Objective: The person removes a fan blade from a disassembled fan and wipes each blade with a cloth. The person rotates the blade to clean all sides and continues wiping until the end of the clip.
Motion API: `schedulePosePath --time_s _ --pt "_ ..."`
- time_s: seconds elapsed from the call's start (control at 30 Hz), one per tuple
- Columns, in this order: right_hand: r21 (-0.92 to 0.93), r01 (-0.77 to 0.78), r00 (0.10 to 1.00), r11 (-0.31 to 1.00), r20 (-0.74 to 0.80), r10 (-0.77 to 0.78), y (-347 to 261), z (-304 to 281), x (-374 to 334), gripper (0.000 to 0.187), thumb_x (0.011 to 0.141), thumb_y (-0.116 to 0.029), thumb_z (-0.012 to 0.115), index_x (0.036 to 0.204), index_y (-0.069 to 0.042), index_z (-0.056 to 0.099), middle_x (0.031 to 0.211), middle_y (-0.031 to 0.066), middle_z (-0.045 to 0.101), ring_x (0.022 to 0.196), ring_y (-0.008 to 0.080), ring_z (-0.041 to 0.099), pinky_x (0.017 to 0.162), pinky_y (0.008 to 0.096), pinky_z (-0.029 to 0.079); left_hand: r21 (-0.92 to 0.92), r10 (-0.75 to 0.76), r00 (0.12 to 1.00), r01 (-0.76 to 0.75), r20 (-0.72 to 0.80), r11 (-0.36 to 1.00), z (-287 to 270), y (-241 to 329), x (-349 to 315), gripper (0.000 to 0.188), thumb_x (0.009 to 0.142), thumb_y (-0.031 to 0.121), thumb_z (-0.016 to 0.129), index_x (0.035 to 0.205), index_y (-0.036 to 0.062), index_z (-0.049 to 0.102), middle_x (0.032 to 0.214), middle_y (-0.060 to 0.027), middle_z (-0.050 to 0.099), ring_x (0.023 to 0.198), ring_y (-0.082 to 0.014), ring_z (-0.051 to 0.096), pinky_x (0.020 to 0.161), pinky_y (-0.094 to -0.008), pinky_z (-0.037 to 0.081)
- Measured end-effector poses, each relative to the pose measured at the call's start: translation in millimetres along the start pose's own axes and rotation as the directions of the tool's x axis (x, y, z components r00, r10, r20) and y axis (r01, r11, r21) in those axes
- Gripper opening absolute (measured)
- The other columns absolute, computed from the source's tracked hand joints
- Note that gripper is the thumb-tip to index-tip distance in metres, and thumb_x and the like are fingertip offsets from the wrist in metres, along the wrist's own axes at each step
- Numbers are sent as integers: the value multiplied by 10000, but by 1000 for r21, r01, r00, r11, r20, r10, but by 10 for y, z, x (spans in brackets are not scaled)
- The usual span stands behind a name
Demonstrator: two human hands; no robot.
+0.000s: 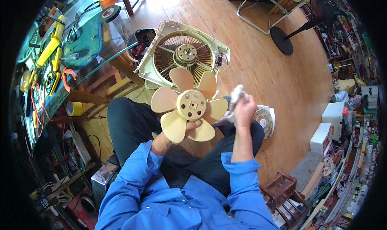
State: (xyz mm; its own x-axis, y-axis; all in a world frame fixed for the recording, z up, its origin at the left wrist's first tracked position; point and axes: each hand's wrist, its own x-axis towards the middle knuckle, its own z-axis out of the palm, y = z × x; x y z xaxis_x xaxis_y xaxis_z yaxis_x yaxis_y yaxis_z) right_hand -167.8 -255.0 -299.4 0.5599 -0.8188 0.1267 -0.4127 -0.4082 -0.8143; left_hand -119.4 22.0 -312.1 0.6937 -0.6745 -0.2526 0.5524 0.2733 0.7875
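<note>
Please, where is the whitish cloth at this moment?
In the head view, the whitish cloth is right of centre, held in the right hand, just right of the cream fan blade.

At centre, the left hand (192,126) holds a fan blade (191,105) (cream, six-petalled); just right, the right hand (245,110) grips a cloth (237,97). A fan body (186,54) sits upper centre, a stand fan (309,25) upper right.

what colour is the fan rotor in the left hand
The fan rotor is creamy beige, best seen in the head view.

A black pedestal fan (305,27) stands near what seem shelves (331,49).
</note>
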Motion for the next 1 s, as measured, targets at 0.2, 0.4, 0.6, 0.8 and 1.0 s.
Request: schedulePosePath --time_s 0.2,0.4,0.6,0.8,1.0 --pt "212 366 916 906 91 -391 -639 -187 -378 200 1124 -196 653 1228 -27 681 1096 115 722 914 233 727 811 361 591 -63 -33 999 33 -5 997 96 -68 67 481 959 150 905 1383 58 699 1243 -28 757 1090 -160 723 928 -351 628" --pt "-378 413 910 829 209 -358 -275 -127 -231 248 1039 -205 743 1219 -38 704 1122 174 710 984 375 752 823 456 623 -37 -15 1000 16 15 999 113 161 -48 519 943 100 907 1414 56 694 1278 -48 766 1138 -185 732 963 -376 637" --pt "194 219 969 956 70 -237 -1116 -326 -366 236 1104 -186 706 1230 3 639 1132 143 705 1022 247 713 905 388 589 263 -8 989 -31 145 964 95 201 42 562 966 178 901 1456 45 661 1350 -69 749 1180 -182 722 1000 -379 620" --pt "-36 763 587 646 457 -668 -1264 103 -679 270 934 -150 786 1168 -61 685 1093 168 676 1021 407 691 858 520 581 180 135 981 -159 138 971 -2 -150 39 539 964 289 910 1418 79 708 1272 -52 788 1154 -214 725 1000 -385 595" --pt "-358 422 905 833 209 -369 -1197 196 -441 247 1001 -217 756 1170 -50 686 1087 178 693 1019 424 710 860 526 581 229 149 980 -177 134 957 146 85 -75 511 958 281 919 1377 63 725 1247 -56 800 1085 -171 731 939 -360 604"
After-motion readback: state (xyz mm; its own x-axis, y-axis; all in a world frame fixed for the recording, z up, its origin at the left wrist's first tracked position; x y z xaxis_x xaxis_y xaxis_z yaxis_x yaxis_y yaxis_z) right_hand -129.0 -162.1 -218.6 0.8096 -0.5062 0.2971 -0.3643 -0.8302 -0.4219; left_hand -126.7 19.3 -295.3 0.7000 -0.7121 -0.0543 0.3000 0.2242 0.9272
